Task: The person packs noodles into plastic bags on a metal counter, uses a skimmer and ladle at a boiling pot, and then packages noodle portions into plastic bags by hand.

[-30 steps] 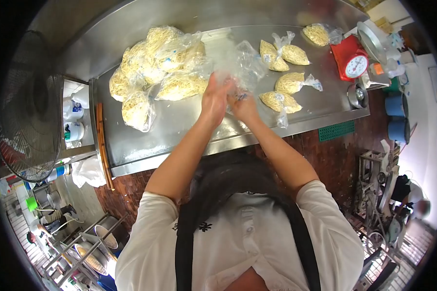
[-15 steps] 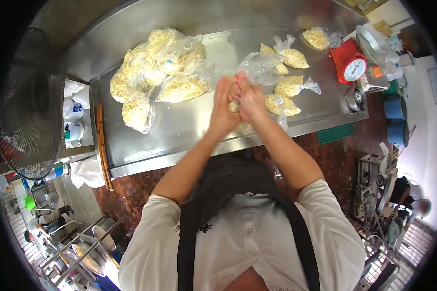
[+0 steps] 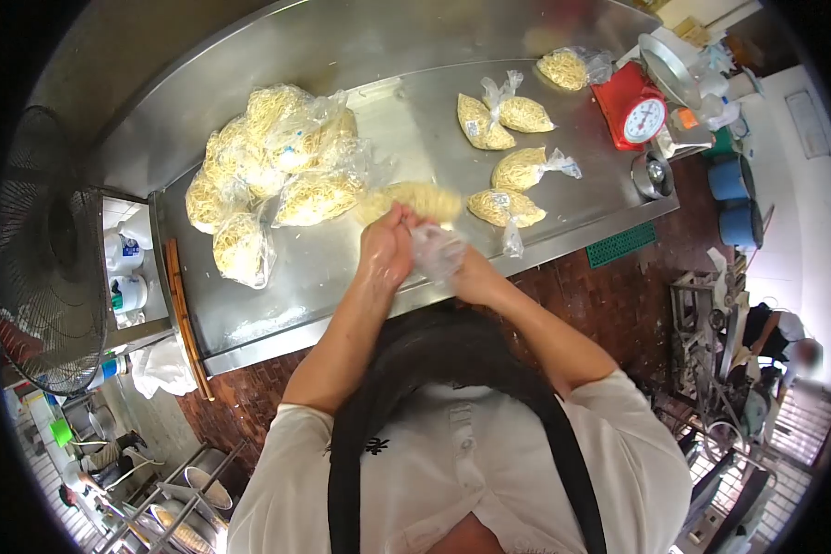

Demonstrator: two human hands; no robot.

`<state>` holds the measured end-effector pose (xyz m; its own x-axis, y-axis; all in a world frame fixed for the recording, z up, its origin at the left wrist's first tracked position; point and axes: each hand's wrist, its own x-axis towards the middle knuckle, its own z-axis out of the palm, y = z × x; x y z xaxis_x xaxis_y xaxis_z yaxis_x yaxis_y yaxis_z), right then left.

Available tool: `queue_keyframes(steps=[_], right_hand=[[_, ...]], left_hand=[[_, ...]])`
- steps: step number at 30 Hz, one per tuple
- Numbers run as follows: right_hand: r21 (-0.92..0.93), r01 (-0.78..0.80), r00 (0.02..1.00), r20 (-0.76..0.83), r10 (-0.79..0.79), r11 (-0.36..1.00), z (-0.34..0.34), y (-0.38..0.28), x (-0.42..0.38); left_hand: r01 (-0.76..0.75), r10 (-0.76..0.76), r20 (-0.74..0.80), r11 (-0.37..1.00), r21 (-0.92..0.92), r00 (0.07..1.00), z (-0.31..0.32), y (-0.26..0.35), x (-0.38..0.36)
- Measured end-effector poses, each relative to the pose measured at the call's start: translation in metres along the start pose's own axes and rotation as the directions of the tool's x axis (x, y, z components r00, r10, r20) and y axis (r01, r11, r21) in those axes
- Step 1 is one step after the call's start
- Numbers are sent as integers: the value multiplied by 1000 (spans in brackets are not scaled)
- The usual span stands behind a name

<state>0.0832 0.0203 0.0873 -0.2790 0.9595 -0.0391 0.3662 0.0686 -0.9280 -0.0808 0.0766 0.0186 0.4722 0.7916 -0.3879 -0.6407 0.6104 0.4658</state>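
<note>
A clear plastic bag of pale yellow noodles [image 3: 414,198], blurred by motion, hangs over the front part of the steel table. My left hand [image 3: 388,247] is closed around the gathered neck of this bag. The bag's loose plastic end [image 3: 439,252] bunches between my hands. At that end is my right hand [image 3: 472,276], closed on the plastic, its fingers partly covered by it. Several tied noodle bags [image 3: 508,208] lie to the right of my hands. To the left is a heap of larger noodle bags [image 3: 282,157].
A red dial scale [image 3: 630,109] with a metal pan stands at the table's right end, beside a steel bowl [image 3: 653,175]. Wooden sticks [image 3: 185,319] lean at the left edge, near a fan [image 3: 51,249]. Other people work at the lower left and lower right.
My hands have moved closer to my body and slightly apart. The noodle bag now shows beyond my left hand, with its plastic end toward my right. The whole view has shifted a little.
</note>
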Motion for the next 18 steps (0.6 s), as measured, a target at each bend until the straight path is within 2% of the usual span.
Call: queue_keyframes(steps=[1,2,3,4,5,6,7,8,11,14,17,18], right_hand=[[209,-160,986,73,148,965,-4,17,-3],[389,-325,946,145,292,862,-9,33,-6],[509,-461,888,263,378,727,-7,58,0],[596,-579,814,388,432,556,-5,72,7],[339,-515,856,245,455,787,1,44,20],[187,-338,940,115,321,923,8,46,30],[1,-143,990,14,143,990,12,52,43],[-199,47,997,-50,-58,979,17,57,54],[-281,-30,986,-165,-18,959,41,77,76],[-89,-124,950,-299,92,988,74,115,84],[83,-185,919,-339,202,979,83,114,82],[39,-126,939,-318,132,991,87,118,78]], left_hand=[[-1,7,-62,996,85,998,-13,-1,-3],[-32,45,-12,848,529,999,-11,3,-11],[-63,49,44,509,858,998,-4,11,-24],[-99,19,98,53,994,995,-2,16,-31],[-83,11,88,-236,968,996,-5,14,-33],[-93,22,106,-339,936,994,-7,16,-33],[-101,35,129,-437,894,991,-3,25,-30],[-106,43,152,-532,840,987,-1,31,-26],[-122,77,174,-449,885,982,-29,32,-1],[-54,93,87,-312,948,992,-68,6,14],[-103,90,129,-257,961,988,-86,-2,15],[-110,102,140,-253,961,985,-91,-6,11]])
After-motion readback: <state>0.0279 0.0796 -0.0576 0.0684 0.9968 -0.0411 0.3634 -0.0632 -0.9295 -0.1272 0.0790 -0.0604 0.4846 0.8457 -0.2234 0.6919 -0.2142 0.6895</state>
